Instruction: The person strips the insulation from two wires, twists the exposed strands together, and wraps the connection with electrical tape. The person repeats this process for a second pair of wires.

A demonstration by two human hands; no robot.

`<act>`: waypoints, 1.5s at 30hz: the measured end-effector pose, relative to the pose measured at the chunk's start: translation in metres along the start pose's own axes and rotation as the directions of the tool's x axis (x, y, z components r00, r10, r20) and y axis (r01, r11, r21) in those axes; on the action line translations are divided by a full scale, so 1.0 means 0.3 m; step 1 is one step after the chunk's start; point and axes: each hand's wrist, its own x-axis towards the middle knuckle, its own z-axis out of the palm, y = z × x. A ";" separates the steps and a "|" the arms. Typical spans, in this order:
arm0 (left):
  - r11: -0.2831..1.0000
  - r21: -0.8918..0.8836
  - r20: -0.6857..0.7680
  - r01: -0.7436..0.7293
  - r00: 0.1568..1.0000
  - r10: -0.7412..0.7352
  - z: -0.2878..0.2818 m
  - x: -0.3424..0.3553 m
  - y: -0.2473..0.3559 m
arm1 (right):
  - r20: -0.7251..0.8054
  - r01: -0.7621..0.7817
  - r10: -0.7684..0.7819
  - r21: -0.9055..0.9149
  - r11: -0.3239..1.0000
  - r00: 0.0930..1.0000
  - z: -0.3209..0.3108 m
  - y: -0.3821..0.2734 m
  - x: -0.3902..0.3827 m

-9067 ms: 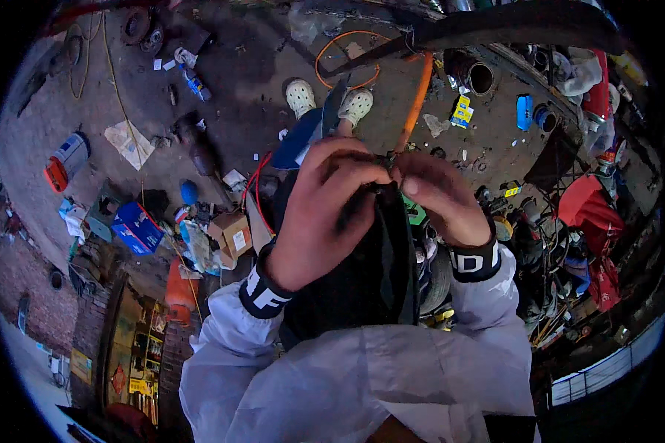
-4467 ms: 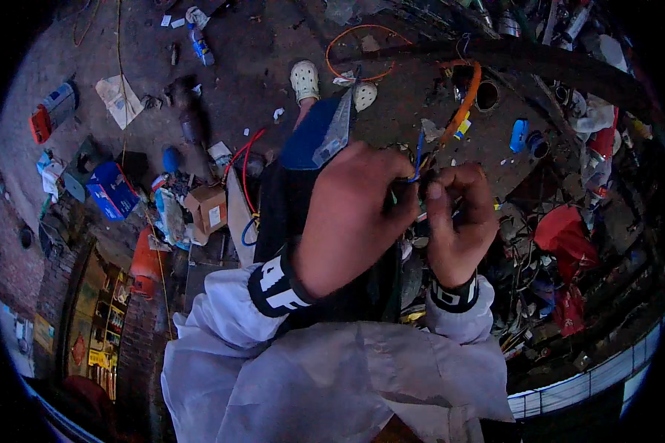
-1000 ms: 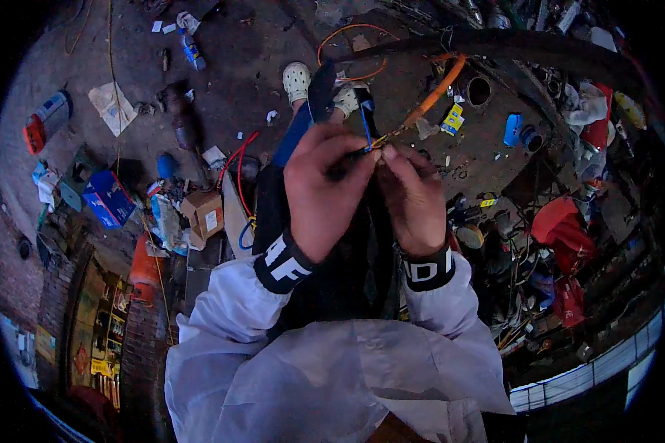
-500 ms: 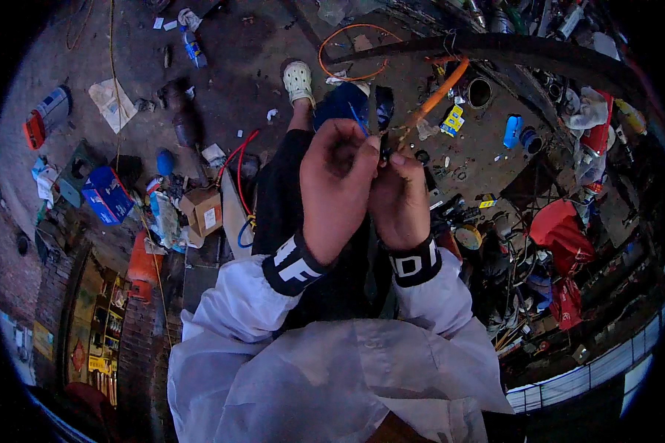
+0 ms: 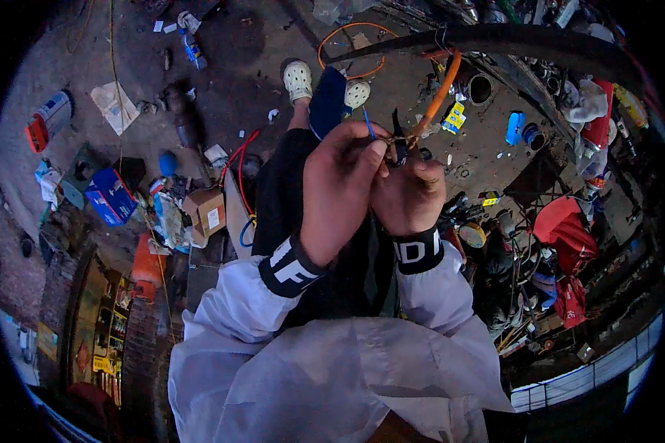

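Note:
My left hand [image 5: 338,193] is closed in a pinch, thumb against fingers, at the bared end of an orange cable [image 5: 437,100]. A thin blue wire [image 5: 368,122] sticks up from between its fingers. Close beside it, my right hand [image 5: 408,198] is curled with the thumb raised. A narrow black strip or tool [image 5: 399,150] pokes up between the hands; its kind is unclear. My fingers cover the join of the thin wires, and what lies inside the right hand is hidden.
A thick black hose or bar [image 5: 510,40] arches across the upper right. Left lie a blue box [image 5: 111,197], an opened cardboard box [image 5: 205,211] and red cable [image 5: 235,159]. Red bags [image 5: 565,232] and scrap crowd the right. A pale clog [image 5: 298,81] is on my foot.
My right hand has shifted slightly right and turned, its thumb lifting off. The black strip and the cable end have moved lower right. The left hand keeps its pinch.

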 end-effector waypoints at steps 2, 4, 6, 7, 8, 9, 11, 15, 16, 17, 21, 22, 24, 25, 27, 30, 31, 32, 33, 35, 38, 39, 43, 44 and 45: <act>1.000 0.003 0.019 0.001 1.000 -0.001 -0.004 0.000 0.001 | 0.023 0.037 -0.038 0.025 0.999 0.999 -0.010 0.000 0.000; 1.000 -0.009 0.031 0.008 0.999 -0.008 -0.005 -0.001 0.000 | 0.098 0.047 -0.055 0.078 0.996 0.994 -0.032 -0.008 0.000; 0.999 -0.037 0.034 0.019 0.999 -0.018 -0.005 -0.005 -0.006 | 0.077 0.067 -0.056 -0.141 0.988 0.995 -0.028 -0.035 0.006; 0.999 -0.046 0.009 0.024 1.000 -0.024 0.002 -0.007 -0.006 | 0.066 0.073 -0.059 -0.249 0.966 0.996 -0.021 -0.044 0.007; 0.998 -0.054 -0.017 0.029 0.999 -0.030 0.011 -0.010 -0.008 | 0.027 0.112 -0.110 -0.340 0.934 0.994 -0.014 -0.046 0.003; 0.998 -0.062 -0.044 0.034 0.998 -0.037 0.017 -0.014 -0.009 | -0.007 0.145 -0.164 -0.428 0.892 0.986 -0.005 -0.048 -0.005; 0.998 -0.038 -0.028 0.053 0.998 -0.054 0.012 -0.014 -0.014 | -0.131 0.171 -0.281 -0.535 0.828 0.951 0.042 -0.042 -0.041; 0.999 0.021 -0.041 0.037 0.999 -0.036 0.018 -0.024 -0.004 | -0.129 0.263 -0.669 -0.852 0.452 0.732 0.086 -0.031 -0.048; 1.000 0.021 -0.038 0.008 0.999 -0.007 0.021 -0.027 0.000 | -0.038 0.238 -0.686 -0.923 0.303 0.727 0.081 -0.039 -0.062; 1.000 0.021 -0.037 -0.022 0.999 0.023 0.021 -0.031 0.002 | 0.055 0.212 -0.687 -0.966 0.146 0.725 0.078 -0.048 -0.079; 0.994 0.045 -0.060 -0.099 0.993 0.101 0.026 -0.038 0.008 | 0.437 0.199 -0.581 -0.881 -0.429 0.687 0.138 -0.063 -0.079; 0.995 0.030 -0.058 -0.095 0.994 0.097 0.030 -0.040 0.008 | 0.488 0.188 -0.560 -0.841 -0.507 0.670 0.148 -0.063 -0.073; 0.996 0.002 -0.062 -0.092 0.994 0.092 0.028 -0.040 0.011 | 0.511 0.162 -0.512 -0.800 -0.578 0.691 0.152 -0.076 -0.054; 0.993 0.009 -0.053 -0.121 0.991 0.122 0.022 -0.039 0.009 | 0.509 0.165 -0.506 -0.799 -0.578 0.697 0.154 -0.076 -0.047; 0.984 0.021 -0.031 -0.175 0.984 0.176 0.016 -0.034 0.003 | 0.430 0.106 -0.504 -0.828 -0.550 0.749 0.154 -0.076 -0.053; 0.991 0.097 -0.072 -0.095 0.992 0.102 0.008 -0.031 0.035 | 0.188 0.212 -0.632 -0.977 -0.038 0.752 0.118 -0.056 -0.093; 0.991 0.089 -0.067 -0.097 0.992 0.103 0.005 -0.027 0.035 | 0.133 0.264 -0.618 -0.956 0.127 0.775 0.094 -0.063 -0.106; 0.991 0.084 -0.065 -0.101 0.992 0.106 0.001 -0.021 0.032 | 0.102 0.301 -0.632 -0.929 0.217 0.768 0.108 -0.058 -0.110; 0.991 0.079 -0.062 -0.104 0.992 0.109 -0.002 -0.018 0.031 | 0.074 0.291 -0.626 -0.923 0.252 0.776 0.102 -0.057 -0.108; 0.995 0.045 -0.054 -0.090 0.994 0.092 -0.005 -0.023 0.029 | 0.085 0.259 -0.622 -0.946 0.195 0.779 0.094 -0.056 -0.095; 0.992 0.021 -0.045 -0.124 0.991 0.125 -0.003 -0.021 0.021 | 0.216 0.206 -0.606 -0.975 -0.087 0.766 0.126 -0.058 -0.062; 0.989 0.017 -0.042 -0.146 0.988 0.146 -0.002 -0.020 0.019 | 0.234 0.172 -0.586 -0.972 -0.160 0.776 0.131 -0.054 -0.047; 0.987 0.022 -0.008 -0.161 0.987 0.161 -0.011 -0.016 0.021 | 0.250 0.210 -0.584 -0.968 -0.138 0.772 0.122 -0.046 -0.038; 0.986 0.040 -0.001 -0.163 0.987 0.163 -0.011 -0.018 0.028 | 0.249 0.232 -0.586 -0.967 -0.105 0.771 0.121 -0.049 -0.051; 0.984 0.059 0.006 -0.166 0.986 0.166 -0.011 -0.019 0.035 | 0.250 0.285 -0.557 -0.958 -0.024 0.792 0.109 -0.054 -0.066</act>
